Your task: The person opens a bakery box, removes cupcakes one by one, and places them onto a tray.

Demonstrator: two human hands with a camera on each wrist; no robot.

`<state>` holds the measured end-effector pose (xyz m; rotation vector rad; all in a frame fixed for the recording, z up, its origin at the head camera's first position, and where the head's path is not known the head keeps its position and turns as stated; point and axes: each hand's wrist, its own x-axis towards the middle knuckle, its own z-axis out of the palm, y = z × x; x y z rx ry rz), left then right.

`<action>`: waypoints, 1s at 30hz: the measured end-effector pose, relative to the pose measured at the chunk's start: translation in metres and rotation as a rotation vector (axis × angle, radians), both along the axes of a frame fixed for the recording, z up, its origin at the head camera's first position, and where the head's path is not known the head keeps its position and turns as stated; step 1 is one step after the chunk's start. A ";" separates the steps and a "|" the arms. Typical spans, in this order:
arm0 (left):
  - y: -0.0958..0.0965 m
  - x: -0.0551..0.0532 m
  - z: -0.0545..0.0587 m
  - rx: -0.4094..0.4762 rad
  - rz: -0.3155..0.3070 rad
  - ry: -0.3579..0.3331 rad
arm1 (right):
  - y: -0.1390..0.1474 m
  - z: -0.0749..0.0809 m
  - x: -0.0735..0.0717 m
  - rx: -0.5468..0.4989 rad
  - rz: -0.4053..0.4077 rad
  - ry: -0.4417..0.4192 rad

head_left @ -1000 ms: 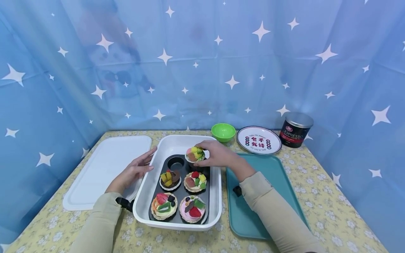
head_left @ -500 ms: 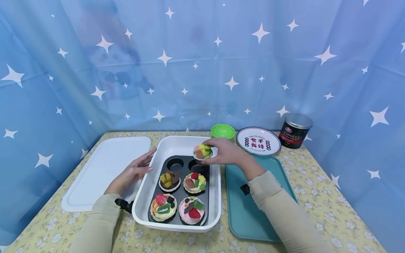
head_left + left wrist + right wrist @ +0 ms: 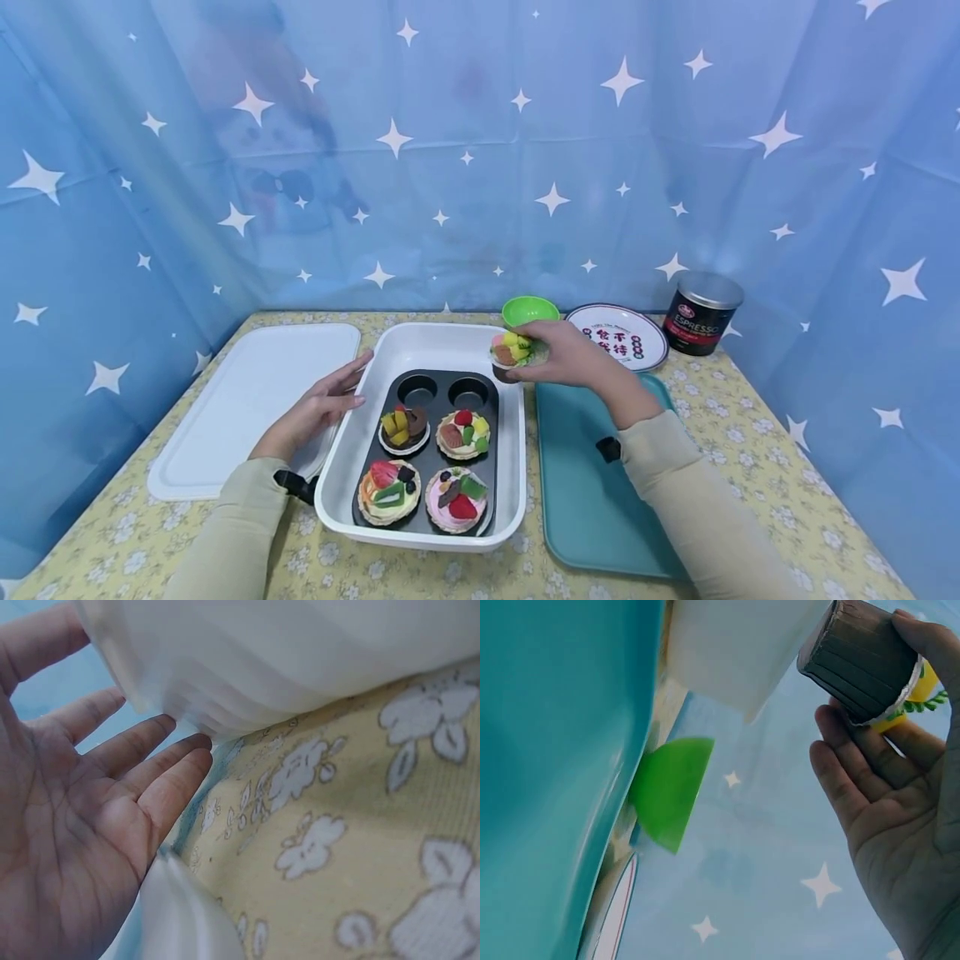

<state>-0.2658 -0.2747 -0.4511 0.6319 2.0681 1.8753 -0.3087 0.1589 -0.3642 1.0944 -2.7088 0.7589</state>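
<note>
My right hand point(image 3: 558, 354) pinches a fruit-topped cupcake point(image 3: 508, 350) above the right rim of the white tub point(image 3: 517, 492). Its brown ridged cup point(image 3: 862, 660) sits between thumb and fingers in the right wrist view. Fingers extended, my left hand point(image 3: 318, 408) rests against the tub's left side; in the left wrist view its fingertips point(image 3: 169, 724) touch the white wall. Inside the tub lies a dark muffin tin point(image 3: 442, 392). Its two far cups are bare. A chocolate-topped tart point(image 3: 405, 429), a shell-topped tart point(image 3: 462, 435), a strawberry tart point(image 3: 388, 493) and a pink tart point(image 3: 456, 500) fill the others.
To the right lies a teal tray point(image 3: 592, 500), partly under my right forearm. A white lid point(image 3: 255, 400) lies at the left. Along the back stand a green bowl point(image 3: 530, 310), a printed plate point(image 3: 645, 337) and an espresso tin point(image 3: 702, 312).
My right hand has lifted the cupcake out of the tin's far right cup and carried it rightward to the tub's rim. The left hand has stayed in place.
</note>
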 end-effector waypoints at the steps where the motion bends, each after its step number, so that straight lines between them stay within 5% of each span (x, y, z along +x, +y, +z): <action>1: 0.000 0.000 0.000 -0.001 -0.001 0.000 | 0.003 -0.001 0.000 -0.004 -0.004 -0.001; 13: 0.001 -0.002 -0.001 -0.026 0.021 -0.004 | 0.036 -0.006 0.001 -0.020 -0.124 -0.057; 30: 0.000 -0.001 0.000 -0.051 0.034 0.004 | 0.068 -0.028 -0.006 0.014 -0.173 -0.110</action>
